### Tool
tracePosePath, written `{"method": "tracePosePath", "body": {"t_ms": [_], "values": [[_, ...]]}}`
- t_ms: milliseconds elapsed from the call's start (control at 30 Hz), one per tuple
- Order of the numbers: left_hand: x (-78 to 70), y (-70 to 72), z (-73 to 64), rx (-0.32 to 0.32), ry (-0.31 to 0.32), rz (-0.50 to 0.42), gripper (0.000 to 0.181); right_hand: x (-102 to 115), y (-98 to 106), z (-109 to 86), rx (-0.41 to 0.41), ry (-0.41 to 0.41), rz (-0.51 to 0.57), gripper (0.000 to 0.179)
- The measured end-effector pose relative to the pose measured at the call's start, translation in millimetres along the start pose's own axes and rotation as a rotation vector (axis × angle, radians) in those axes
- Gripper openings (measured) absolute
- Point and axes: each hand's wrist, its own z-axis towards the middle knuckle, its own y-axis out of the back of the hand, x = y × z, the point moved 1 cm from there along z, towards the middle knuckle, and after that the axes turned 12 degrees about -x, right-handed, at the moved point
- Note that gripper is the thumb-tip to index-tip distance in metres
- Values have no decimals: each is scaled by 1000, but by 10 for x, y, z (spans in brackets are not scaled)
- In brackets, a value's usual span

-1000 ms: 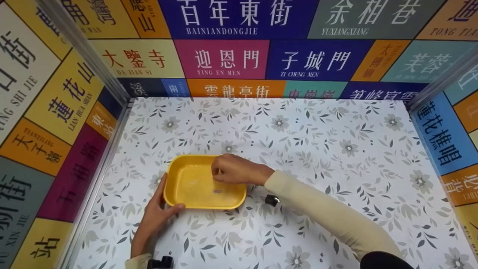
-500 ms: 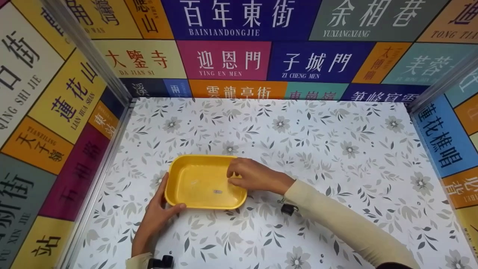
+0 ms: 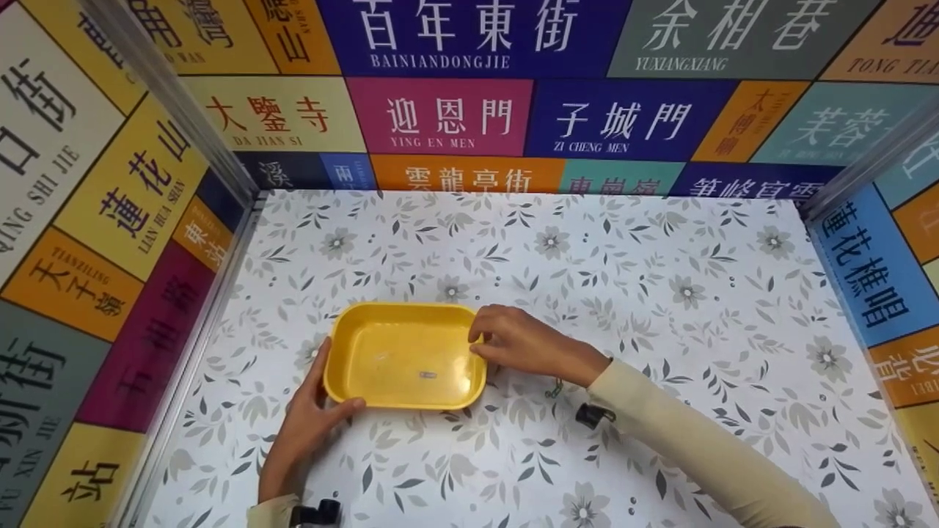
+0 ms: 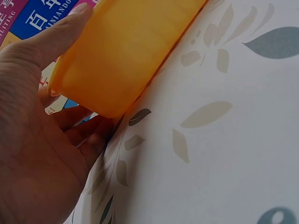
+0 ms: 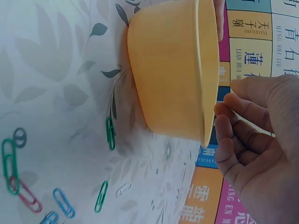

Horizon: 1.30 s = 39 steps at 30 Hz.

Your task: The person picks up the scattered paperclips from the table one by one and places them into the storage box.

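Observation:
A shallow yellow plastic basin (image 3: 403,352) with rounded corners lies on the table. My left hand (image 3: 314,411) grips its left end, the thumb at the front rim and the fingers along the outer wall; the left wrist view shows this hand (image 4: 42,130) close up. At the basin's right rim is my right hand (image 3: 524,341), its fingers loosely bent. The right wrist view shows that hand (image 5: 257,135) beside the rim, with nothing visible between thumb and fingers. Below it lie several paper clips, among them a green one (image 5: 110,133), a blue one (image 5: 63,202) and a red one (image 5: 25,193).
A white tabletop (image 3: 631,293) with a grey leaf and flower print spreads around the basin. Colourful panels with lettering (image 3: 440,117) stand along the back and both sides. In the head view my right forearm (image 3: 697,440) covers most of the paper clips.
My right hand has drawn back rightward from over the basin's inside to its right rim, and its fingers have loosened a little. The left hand and the basin stay in place.

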Motion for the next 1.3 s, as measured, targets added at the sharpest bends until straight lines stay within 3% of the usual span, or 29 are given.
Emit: {"method": "tracePosePath", "body": {"t_ms": [333, 700, 1133, 1300], "values": [[36, 8, 7, 0, -1, 40, 118, -126, 147, -186, -115, -3, 46, 7], [19, 1, -8, -4, -10, -10, 116, -388, 209, -398, -246, -62, 53, 9], [36, 6, 9, -8, 8, 7, 117, -669, 177, -617, -287, -181, 45, 8], [52, 1, 14, -6, 8, 7, 117, -772, 127, -674, -303, -185, 45, 7]]}}
